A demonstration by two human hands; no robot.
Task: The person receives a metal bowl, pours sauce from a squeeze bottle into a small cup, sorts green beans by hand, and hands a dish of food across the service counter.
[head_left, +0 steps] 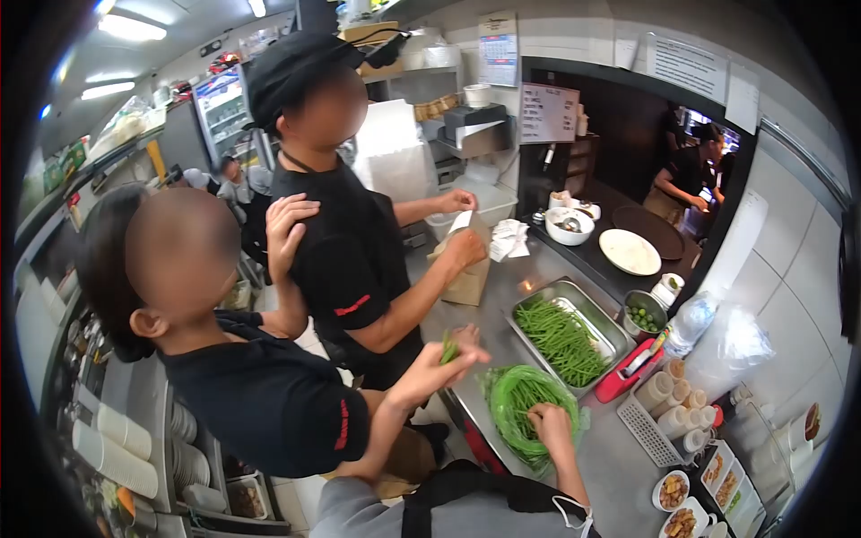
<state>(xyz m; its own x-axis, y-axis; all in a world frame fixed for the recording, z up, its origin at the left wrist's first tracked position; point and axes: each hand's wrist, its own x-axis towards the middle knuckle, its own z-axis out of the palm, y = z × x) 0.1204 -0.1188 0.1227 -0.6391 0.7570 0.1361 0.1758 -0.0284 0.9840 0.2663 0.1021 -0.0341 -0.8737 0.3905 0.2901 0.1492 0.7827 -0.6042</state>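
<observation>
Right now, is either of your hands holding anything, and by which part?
Left hand: beans, their lower ends in its grip. Right hand: in the bag; its hold cannot be told.

Right hand [552, 423]: fingertips hidden among green beans [527, 394]; state of grip cannot be told.
Hand [467, 335] beside the held greens [447, 348]: smeared by blur; owner cannot be told.
Co-workers' faces [184, 251]: blurred over.
Wall notice [688, 67]: print too small to read.
Whiteboard [549, 114]: writing illegible.
Paper bag [466, 282]: contents hidden.
Grey sleeve [345, 511]: cut off by lower edge.
</observation>
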